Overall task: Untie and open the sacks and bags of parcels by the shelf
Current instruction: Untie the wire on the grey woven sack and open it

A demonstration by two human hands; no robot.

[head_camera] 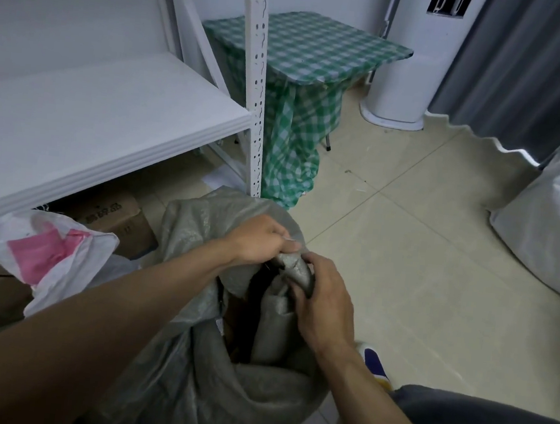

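grey sack (187, 374): on the floor beside the shelf (109, 127), mouth partly open
left hand (262, 241): your grip pinches its rim
right hand (324, 301): your grip clenches its twisted neck
remaining: pale sack (550, 231) far right looks unopened
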